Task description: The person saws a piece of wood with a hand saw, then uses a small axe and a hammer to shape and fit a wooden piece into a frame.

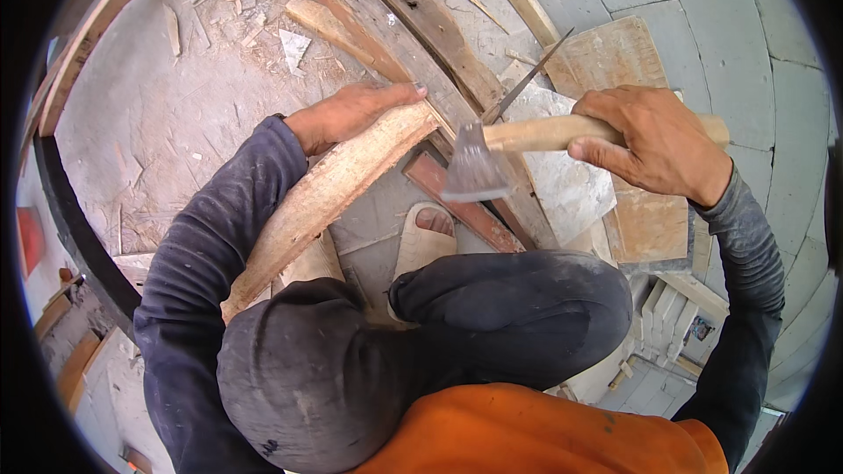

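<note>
My right hand is wrapped around the pale wooden handle of a hatchet. The broad metal hatchet blade points down toward me and is slightly blurred. My left hand grips the far end of a rough wooden piece, which slants back toward my left knee. That far end rests at a long beam, just left of the blade. A thin, dark, pointed metal strip sticks out behind the hatchet head; I cannot tell whether it is a separate thing.
Wood chips and offcuts litter the dusty floor at the far left. Reddish wood lies beyond my sandalled foot. Worn boards lie under and around my right hand, with grey paving beyond. A curved dark edge runs along the left.
</note>
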`<move>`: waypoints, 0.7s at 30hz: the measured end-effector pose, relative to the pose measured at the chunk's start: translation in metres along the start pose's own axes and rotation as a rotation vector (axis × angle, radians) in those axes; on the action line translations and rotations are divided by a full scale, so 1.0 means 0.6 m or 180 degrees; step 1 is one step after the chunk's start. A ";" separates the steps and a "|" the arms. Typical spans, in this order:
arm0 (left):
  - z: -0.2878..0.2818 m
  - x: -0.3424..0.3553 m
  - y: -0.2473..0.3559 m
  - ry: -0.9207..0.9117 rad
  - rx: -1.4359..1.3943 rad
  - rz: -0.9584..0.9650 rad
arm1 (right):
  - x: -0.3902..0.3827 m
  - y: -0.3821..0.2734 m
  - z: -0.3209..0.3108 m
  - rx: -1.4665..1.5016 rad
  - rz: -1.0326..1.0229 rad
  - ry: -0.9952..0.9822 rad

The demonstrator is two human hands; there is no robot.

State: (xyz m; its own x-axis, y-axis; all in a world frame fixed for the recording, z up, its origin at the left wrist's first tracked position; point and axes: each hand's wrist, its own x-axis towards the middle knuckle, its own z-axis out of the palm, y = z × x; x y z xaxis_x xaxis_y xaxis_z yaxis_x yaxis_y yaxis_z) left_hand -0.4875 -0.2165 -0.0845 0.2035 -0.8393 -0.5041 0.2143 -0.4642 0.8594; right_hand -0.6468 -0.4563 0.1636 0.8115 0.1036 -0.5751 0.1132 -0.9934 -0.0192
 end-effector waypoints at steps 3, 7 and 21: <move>0.001 -0.001 0.007 0.0031 -0.0027 -0.0036 | -0.007 -0.001 0.024 -0.0296 -0.0496 0.0050; 0.001 0.002 0.007 -0.0053 -0.0040 -0.0063 | 0.023 -0.031 0.024 -0.0625 -0.0444 -0.0620; 0.004 0.005 0.006 0.0027 0.0393 0.0142 | 0.062 -0.055 0.017 -0.1187 -0.0649 0.0024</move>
State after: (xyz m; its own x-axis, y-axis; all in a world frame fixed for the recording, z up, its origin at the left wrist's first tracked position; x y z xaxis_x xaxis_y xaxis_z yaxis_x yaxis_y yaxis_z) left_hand -0.4884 -0.2213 -0.0825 0.2183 -0.8578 -0.4653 0.0856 -0.4581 0.8848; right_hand -0.6259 -0.4200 0.1345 0.7551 0.2978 -0.5841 0.4703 -0.8667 0.1661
